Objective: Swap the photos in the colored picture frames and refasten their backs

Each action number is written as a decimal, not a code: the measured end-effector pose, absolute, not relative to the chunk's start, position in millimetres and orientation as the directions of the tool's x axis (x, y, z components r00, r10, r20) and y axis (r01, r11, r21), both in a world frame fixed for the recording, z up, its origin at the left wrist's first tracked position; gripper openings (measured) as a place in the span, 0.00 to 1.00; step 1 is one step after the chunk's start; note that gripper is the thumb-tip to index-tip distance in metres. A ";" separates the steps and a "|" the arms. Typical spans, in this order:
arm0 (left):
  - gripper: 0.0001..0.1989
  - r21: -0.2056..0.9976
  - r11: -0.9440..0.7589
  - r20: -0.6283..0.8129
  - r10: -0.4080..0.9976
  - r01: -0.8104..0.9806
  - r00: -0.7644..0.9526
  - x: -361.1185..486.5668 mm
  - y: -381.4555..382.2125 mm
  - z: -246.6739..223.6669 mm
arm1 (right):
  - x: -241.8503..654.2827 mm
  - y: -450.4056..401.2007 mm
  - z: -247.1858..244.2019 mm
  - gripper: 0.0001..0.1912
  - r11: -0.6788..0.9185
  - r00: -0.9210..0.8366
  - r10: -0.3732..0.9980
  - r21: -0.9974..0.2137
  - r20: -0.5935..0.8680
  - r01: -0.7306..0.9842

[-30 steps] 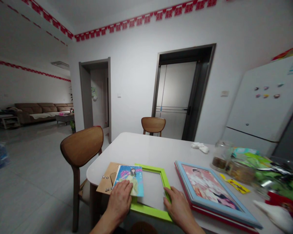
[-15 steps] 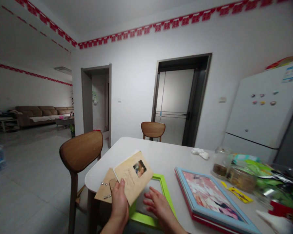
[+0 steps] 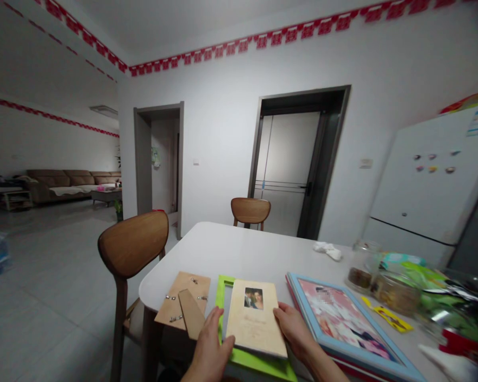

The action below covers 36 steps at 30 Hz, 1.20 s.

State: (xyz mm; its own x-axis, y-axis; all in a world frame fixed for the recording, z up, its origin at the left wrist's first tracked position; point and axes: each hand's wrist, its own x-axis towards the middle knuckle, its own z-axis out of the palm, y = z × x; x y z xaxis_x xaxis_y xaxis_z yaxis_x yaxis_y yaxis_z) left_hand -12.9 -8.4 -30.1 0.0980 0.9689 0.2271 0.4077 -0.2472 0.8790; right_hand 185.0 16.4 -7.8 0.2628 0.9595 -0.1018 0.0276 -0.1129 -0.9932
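Observation:
A cream card (image 3: pixel 255 331) with a small photo at its top lies over the green picture frame (image 3: pixel 263 362). My right hand (image 3: pixel 298 331) grips the card by its right edge, fingers underneath or behind it. My left hand (image 3: pixel 211 345) rests at the frame's left side, fingers stretched along it and thumb apart, near the card's lower left edge. Left of the frame lies a brown backing board (image 3: pixel 175 297) with metal clips and a stand leg (image 3: pixel 191 314); my left hand is close to the leg's lower end.
A blue picture frame (image 3: pixel 356 323) lies on a red one at the right. Beyond are glass jars (image 3: pixel 394 289), a yellow packet (image 3: pixel 392 317) and a crumpled white tissue (image 3: pixel 327 250). Wooden chairs (image 3: pixel 133 246) stand at the white table (image 3: pixel 239 246).
The card has moved right and down from above the backing board to over the green frame. My right hand has taken its right edge; my left hand has let go and shifted right.

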 end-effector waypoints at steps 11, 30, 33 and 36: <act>0.32 0.722 -0.397 0.223 0.909 0.566 0.353 -12.9 -11.8 -40.9 | 176.8 25.2 -7.2 0.19 -0.116 0.236 0.971 -0.943 -0.042 0.311; 0.20 0.622 -0.475 0.228 0.870 0.622 0.437 -13.4 -8.5 -39.5 | 176.4 22.8 -4.8 0.16 -0.192 0.258 0.960 -0.421 0.105 0.887; 0.18 0.612 -0.489 0.231 0.862 0.621 0.451 -14.8 -9.7 -36.1 | 171.6 16.4 -4.1 0.18 -0.197 0.248 0.960 -0.316 0.131 0.928; 0.16 0.605 -0.492 0.226 0.860 0.626 0.458 -15.0 -11.2 -32.0 | 167.0 13.4 -5.8 0.18 -0.186 0.229 0.961 -0.255 0.154 0.949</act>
State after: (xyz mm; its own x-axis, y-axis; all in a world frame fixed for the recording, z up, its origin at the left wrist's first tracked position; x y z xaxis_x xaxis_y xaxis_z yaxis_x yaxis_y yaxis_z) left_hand -15.0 -11.2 -32.0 0.4582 0.8597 0.2257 0.6255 -0.4923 0.6053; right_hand 167.0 13.4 -5.8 0.2295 0.9610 0.1543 0.9489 -0.1856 -0.2553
